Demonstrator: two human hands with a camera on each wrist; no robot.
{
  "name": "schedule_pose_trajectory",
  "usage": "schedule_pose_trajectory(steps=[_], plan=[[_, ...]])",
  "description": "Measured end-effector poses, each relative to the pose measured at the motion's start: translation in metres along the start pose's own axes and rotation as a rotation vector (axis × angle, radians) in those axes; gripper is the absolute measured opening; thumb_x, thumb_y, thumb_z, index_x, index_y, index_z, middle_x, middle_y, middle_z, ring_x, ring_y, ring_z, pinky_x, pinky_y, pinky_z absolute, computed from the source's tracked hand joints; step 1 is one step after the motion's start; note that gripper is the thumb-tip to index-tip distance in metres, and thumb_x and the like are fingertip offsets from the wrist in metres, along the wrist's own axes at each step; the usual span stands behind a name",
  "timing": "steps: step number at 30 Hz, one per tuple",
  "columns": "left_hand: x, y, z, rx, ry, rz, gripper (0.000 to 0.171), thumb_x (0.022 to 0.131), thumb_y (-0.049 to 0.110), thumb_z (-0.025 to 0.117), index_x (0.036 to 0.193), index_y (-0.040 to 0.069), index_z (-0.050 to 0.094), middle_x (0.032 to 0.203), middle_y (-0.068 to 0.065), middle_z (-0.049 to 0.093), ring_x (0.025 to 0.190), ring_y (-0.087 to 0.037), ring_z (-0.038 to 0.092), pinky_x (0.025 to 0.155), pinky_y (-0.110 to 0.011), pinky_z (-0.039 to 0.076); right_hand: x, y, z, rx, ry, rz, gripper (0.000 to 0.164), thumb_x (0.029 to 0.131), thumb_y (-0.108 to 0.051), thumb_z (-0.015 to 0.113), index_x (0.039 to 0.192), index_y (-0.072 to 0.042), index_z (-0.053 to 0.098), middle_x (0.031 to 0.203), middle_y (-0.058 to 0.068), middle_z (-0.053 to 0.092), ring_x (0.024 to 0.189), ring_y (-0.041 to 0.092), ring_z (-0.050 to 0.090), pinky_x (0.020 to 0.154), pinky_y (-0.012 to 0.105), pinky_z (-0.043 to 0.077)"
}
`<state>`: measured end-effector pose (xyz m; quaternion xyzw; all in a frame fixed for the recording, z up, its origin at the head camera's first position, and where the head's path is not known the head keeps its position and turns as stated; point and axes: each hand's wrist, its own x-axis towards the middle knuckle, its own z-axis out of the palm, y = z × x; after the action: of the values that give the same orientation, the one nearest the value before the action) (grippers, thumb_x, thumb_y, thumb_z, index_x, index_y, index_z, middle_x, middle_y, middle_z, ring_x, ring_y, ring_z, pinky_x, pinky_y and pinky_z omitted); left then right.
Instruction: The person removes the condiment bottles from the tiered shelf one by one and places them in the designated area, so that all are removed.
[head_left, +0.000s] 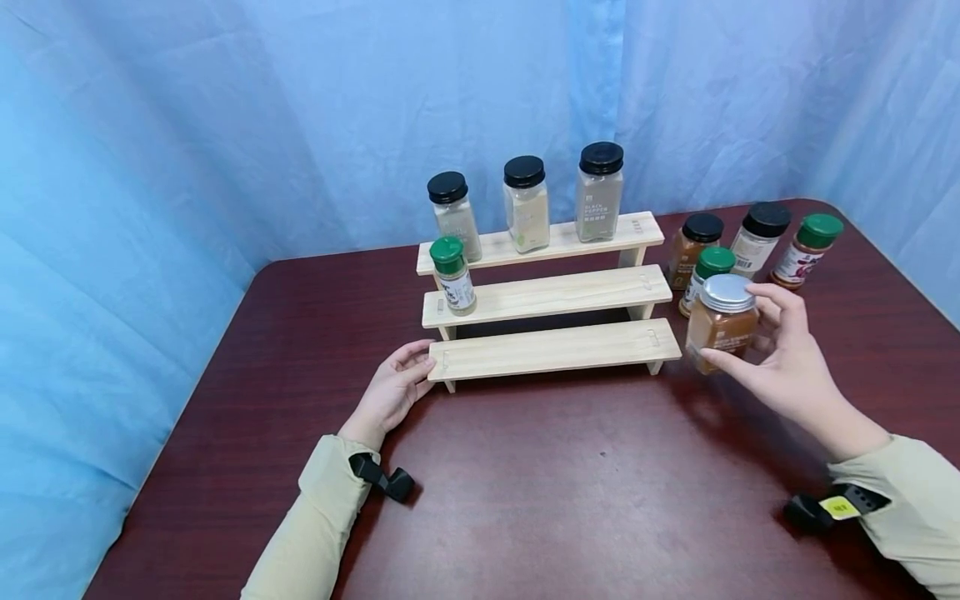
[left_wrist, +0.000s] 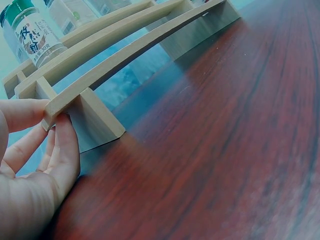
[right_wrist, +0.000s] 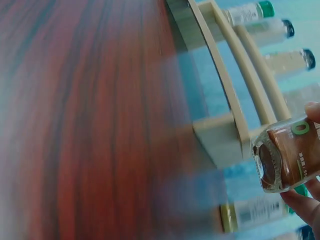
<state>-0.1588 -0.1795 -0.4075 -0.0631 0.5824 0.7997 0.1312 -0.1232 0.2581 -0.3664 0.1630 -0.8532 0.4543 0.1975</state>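
Observation:
My right hand grips a clear spice jar with a silver lid and reddish-brown powder inside. The jar is off the table, just right of the lowest step of a three-step wooden rack; its base faces the camera in the right wrist view. At the rack's left end, my left hand pinches the tip of that lowest board between thumb and fingers. A green-capped shaker stands on the middle step's left. Along the top step are three black-lidded jars, one of them labelled black pepper.
Right of the rack, a black-lidded jar of brown powder, another black-lidded jar, a green-capped bottle and a partly hidden green-capped shaker stand close together. Blue curtains hang behind the dark red table.

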Motion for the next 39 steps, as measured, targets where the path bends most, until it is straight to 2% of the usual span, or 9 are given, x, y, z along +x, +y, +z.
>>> schedule_pose_trajectory(steps=[7, 12, 14, 17, 20, 24, 29, 35, 39], plan=[[0.001, 0.001, 0.0, 0.016, -0.001, -0.009, 0.039, 0.095, -0.007, 0.043, 0.134, -0.001, 0.038, 0.094, 0.003, 0.055, 0.079, -0.005, 0.061, 0.071, -0.018, 0.051, -0.003, 0.019, -0.017, -0.054, 0.012, 0.058, 0.096, 0.067, 0.016, 0.075, 0.142, -0.007, 0.02, 0.118, -0.028, 0.039, 0.091, -0.022, 0.045, 0.074, -0.002, 0.038], [0.0, 0.002, -0.001, -0.001, 0.001, 0.005, 0.033, 0.095, -0.007, 0.043, 0.126, 0.005, 0.045, 0.092, 0.003, 0.056, 0.078, -0.005, 0.06, 0.07, -0.018, 0.05, 0.004, 0.024, -0.022, -0.096, 0.035, 0.107, 0.093, 0.072, 0.008, 0.075, 0.144, -0.013, 0.019, 0.124, 0.014, 0.049, 0.093, -0.023, 0.042, 0.074, -0.004, 0.034], [0.0, 0.002, -0.001, -0.009, 0.004, 0.01, 0.031, 0.095, -0.007, 0.043, 0.121, 0.008, 0.048, 0.09, 0.003, 0.056, 0.077, -0.005, 0.06, 0.07, -0.018, 0.05, 0.008, 0.028, -0.023, -0.096, 0.052, 0.144, 0.092, 0.075, 0.005, 0.074, 0.144, -0.017, 0.019, 0.124, 0.022, 0.047, 0.093, -0.021, 0.042, 0.074, -0.004, 0.034], [0.0, 0.001, -0.001, -0.008, 0.002, 0.008, 0.031, 0.095, -0.007, 0.043, 0.121, 0.009, 0.048, 0.091, 0.004, 0.056, 0.077, -0.005, 0.06, 0.07, -0.018, 0.05, 0.014, 0.035, -0.025, -0.047, 0.09, 0.221, 0.09, 0.078, 0.003, 0.072, 0.144, -0.021, 0.017, 0.118, 0.0, 0.05, 0.092, -0.017, 0.046, 0.074, -0.003, 0.037], [0.001, 0.0, -0.001, 0.0, -0.005, 0.002, 0.033, 0.095, -0.006, 0.044, 0.126, 0.006, 0.045, 0.092, 0.003, 0.056, 0.078, -0.005, 0.06, 0.071, -0.018, 0.051, 0.019, 0.041, -0.029, 0.009, 0.135, 0.299, 0.086, 0.081, 0.0, 0.07, 0.143, -0.024, 0.014, 0.11, -0.021, 0.044, 0.09, -0.013, 0.05, 0.073, -0.001, 0.04], [0.001, 0.0, -0.001, 0.003, -0.005, 0.001, 0.036, 0.095, -0.006, 0.044, 0.13, 0.003, 0.042, 0.094, 0.003, 0.056, 0.079, -0.006, 0.061, 0.072, -0.019, 0.051, 0.027, 0.047, -0.034, 0.009, 0.161, 0.353, 0.082, 0.085, -0.006, 0.068, 0.141, -0.027, 0.012, 0.106, -0.024, 0.041, 0.089, -0.013, 0.049, 0.073, -0.001, 0.039], [0.002, 0.0, -0.001, -0.007, -0.002, 0.002, 0.033, 0.095, -0.007, 0.044, 0.125, 0.006, 0.046, 0.091, 0.003, 0.056, 0.077, -0.005, 0.06, 0.07, -0.018, 0.051, 0.033, 0.059, -0.034, -0.012, 0.162, 0.334, 0.083, 0.084, -0.007, 0.069, 0.141, -0.028, 0.013, 0.106, -0.025, 0.04, 0.089, -0.013, 0.048, 0.073, -0.001, 0.038], [0.002, 0.0, -0.001, 0.018, -0.008, -0.002, 0.041, 0.096, -0.005, 0.044, 0.135, -0.001, 0.037, 0.091, 0.004, 0.055, 0.077, -0.004, 0.059, 0.069, -0.017, 0.05, 0.037, 0.069, -0.031, -0.031, 0.16, 0.306, 0.085, 0.082, -0.005, 0.07, 0.141, -0.025, 0.013, 0.106, -0.026, 0.039, 0.09, -0.014, 0.046, 0.074, 0.0, 0.036], [0.002, 0.0, -0.001, 0.019, -0.005, -0.005, 0.043, 0.096, -0.005, 0.043, 0.138, -0.003, 0.034, 0.09, 0.004, 0.055, 0.077, -0.004, 0.059, 0.069, -0.017, 0.05, 0.037, 0.074, -0.029, -0.06, 0.157, 0.323, 0.085, 0.083, -0.007, 0.07, 0.141, -0.025, 0.011, 0.106, -0.028, 0.037, 0.091, -0.013, 0.044, 0.074, 0.001, 0.034]])
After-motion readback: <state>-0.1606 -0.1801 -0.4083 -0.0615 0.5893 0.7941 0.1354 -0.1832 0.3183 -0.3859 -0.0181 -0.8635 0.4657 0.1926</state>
